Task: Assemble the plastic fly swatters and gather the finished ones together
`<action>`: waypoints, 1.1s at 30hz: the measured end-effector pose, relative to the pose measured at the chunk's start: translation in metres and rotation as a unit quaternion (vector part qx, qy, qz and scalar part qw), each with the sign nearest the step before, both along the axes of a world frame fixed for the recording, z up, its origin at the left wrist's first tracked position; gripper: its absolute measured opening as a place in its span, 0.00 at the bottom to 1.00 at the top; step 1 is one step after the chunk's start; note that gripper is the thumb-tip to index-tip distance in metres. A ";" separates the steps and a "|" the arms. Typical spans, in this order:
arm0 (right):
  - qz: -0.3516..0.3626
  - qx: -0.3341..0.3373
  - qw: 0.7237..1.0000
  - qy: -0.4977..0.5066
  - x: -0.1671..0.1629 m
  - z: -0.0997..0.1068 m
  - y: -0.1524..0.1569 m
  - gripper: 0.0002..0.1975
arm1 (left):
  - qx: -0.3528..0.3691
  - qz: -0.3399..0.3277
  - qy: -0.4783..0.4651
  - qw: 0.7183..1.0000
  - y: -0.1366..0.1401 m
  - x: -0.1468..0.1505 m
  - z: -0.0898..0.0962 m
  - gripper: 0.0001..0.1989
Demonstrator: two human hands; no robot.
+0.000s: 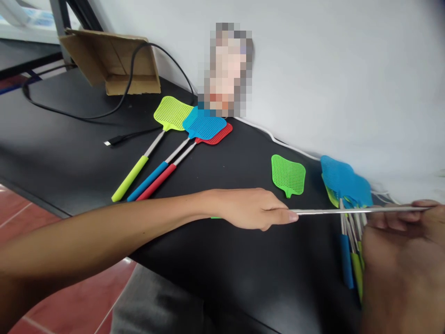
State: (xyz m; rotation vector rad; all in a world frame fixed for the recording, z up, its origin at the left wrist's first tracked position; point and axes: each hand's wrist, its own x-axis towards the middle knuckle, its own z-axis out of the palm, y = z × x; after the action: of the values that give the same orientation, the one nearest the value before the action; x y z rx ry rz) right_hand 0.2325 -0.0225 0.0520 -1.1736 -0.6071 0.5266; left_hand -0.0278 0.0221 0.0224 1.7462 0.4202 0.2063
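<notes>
Between my two hands stretches a thin metal fly swatter handle (323, 212), held level above the black table. My left hand (248, 208) is closed around its left part, and a bit of green grip (215, 217) shows below the wrist. At the right edge my right hand (406, 250), blurred, pinches the rod's other end. A loose green swatter head (288, 175) lies on the table just beyond my left hand, apart from the rod. Behind the rod, near my right hand, lies a pile of swatters with blue heads (344, 178) and blue and yellow-green grips.
Yellow-green (172, 112), blue (205, 123) and red (217, 134) swatters lie side by side on the black table (243, 264). A cardboard box (128, 83) stands behind a black cable (130, 79). A white cable (274, 138) runs along the wall near a pixelated object (229, 69).
</notes>
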 end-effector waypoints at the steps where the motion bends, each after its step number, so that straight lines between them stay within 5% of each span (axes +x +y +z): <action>1: 0.009 0.011 1.000 0.005 0.001 -0.001 0.000 0.18 | 0.001 0.000 -0.001 1.000 0.000 0.000 0.000 0.27; 10: 0.100 0.014 0.995 0.004 -0.004 -0.014 0.000 0.09 | 0.019 -0.001 -0.007 1.000 0.000 -0.001 -0.006 0.25; 33: 0.129 -0.006 0.992 -0.009 -0.041 -0.024 -0.007 0.10 | 0.045 0.013 0.010 0.999 -0.003 0.002 -0.002 0.25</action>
State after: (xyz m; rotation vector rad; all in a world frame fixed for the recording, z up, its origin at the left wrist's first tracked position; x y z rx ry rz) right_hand 0.1918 -0.0296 0.0284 -1.1194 -0.7780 0.7403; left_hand -0.0254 0.0188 0.0202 1.8321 0.4539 0.2301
